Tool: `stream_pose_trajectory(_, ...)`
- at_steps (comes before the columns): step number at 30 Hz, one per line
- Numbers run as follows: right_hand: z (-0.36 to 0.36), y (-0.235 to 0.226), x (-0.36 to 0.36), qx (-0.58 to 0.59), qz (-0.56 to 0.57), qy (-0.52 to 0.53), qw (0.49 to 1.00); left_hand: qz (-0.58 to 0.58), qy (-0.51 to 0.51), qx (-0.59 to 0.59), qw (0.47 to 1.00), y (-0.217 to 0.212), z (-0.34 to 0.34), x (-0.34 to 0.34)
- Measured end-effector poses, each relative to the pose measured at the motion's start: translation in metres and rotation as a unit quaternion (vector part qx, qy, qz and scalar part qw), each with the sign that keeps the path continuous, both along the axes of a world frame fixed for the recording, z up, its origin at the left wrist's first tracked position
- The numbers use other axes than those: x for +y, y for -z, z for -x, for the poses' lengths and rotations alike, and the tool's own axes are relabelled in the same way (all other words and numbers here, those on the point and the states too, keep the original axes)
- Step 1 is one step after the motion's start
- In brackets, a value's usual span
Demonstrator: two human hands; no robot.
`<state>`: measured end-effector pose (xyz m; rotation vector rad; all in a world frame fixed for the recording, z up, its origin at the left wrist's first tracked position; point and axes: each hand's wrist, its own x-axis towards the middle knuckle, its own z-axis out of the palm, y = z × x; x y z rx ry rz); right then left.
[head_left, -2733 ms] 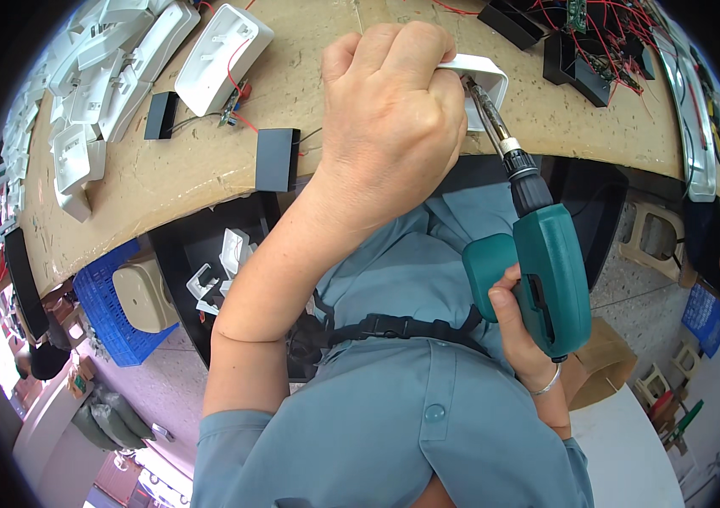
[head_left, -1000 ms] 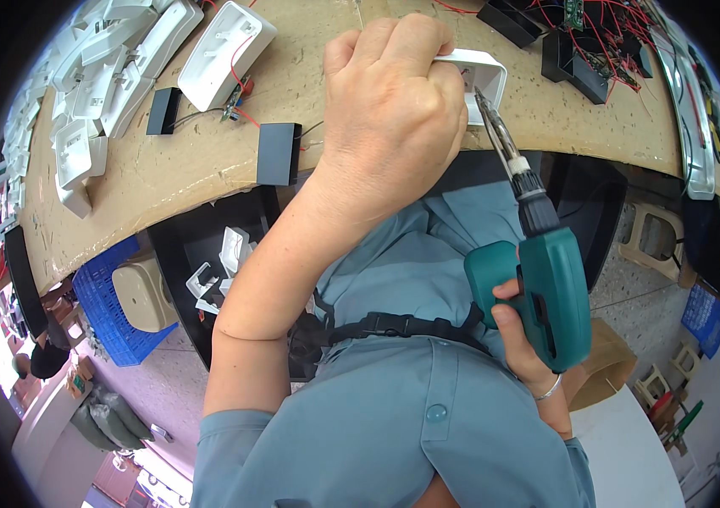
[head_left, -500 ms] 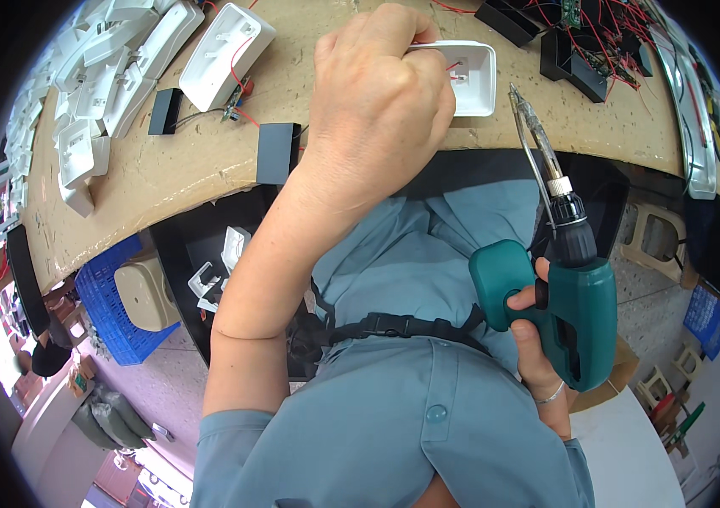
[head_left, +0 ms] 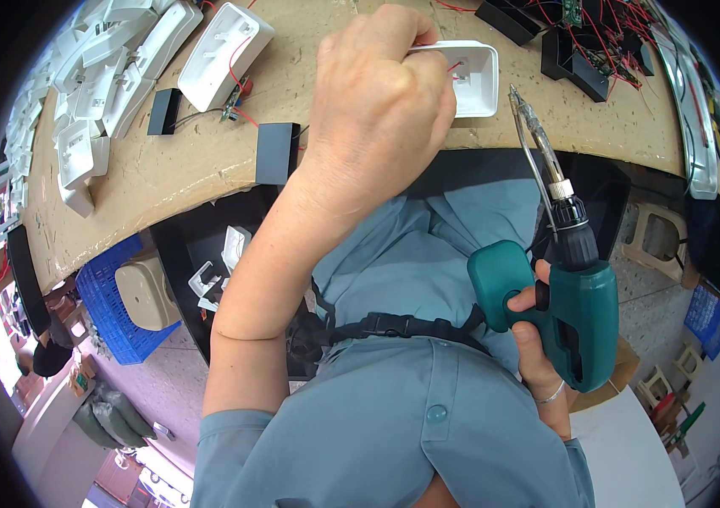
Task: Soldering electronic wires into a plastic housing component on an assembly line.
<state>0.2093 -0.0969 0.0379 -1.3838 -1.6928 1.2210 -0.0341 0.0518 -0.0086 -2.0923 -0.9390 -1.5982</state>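
My left hand (head_left: pixel 384 106) reaches over the bench with its fingers curled, its back covering the left part of a small white plastic casing (head_left: pixel 484 85). What those fingertips grip is hidden behind the hand. A bit of red wire (head_left: pixel 455 65) shows inside the casing. Lower on the right, my right hand (head_left: pixel 533 343) is wrapped around a green soldering gun (head_left: pixel 582 317). Its metal tip (head_left: pixel 529 118) points up toward the bench edge, just right of the casing and apart from it, with a thin feed tube alongside.
Another white casing (head_left: pixel 224 55) lies left with red wires, a small circuit board (head_left: pixel 230 106) and black boxes (head_left: pixel 277 153). White casings (head_left: pixel 114 80) pile up at far left. Black boxes and tangled red wires (head_left: pixel 601 51) sit at the right. A black drawer (head_left: pixel 180 254) is below the bench.
Almost nothing differs. The white casing and my left hand have shifted very slightly to the right; the soldering gun stays in my right hand.
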Motion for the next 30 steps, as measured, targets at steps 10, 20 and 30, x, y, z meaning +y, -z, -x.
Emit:
stream_pose_trajectory(10,-0.009,0.006,0.004,0.004,-0.034,-0.086,0.996,0.177,-0.094,0.059,0.978,-0.011,-0.006,-0.027)
stream_pose_trajectory(20,0.004,0.009,0.004,0.074,0.007,-0.021,0.997,0.184,-0.137,0.1,0.968,-0.011,-0.01,-0.035)
stream_pose_trajectory(30,0.014,0.0,0.01,0.09,0.077,0.037,0.992,0.179,-0.112,0.073,0.975,-0.008,-0.009,-0.03)
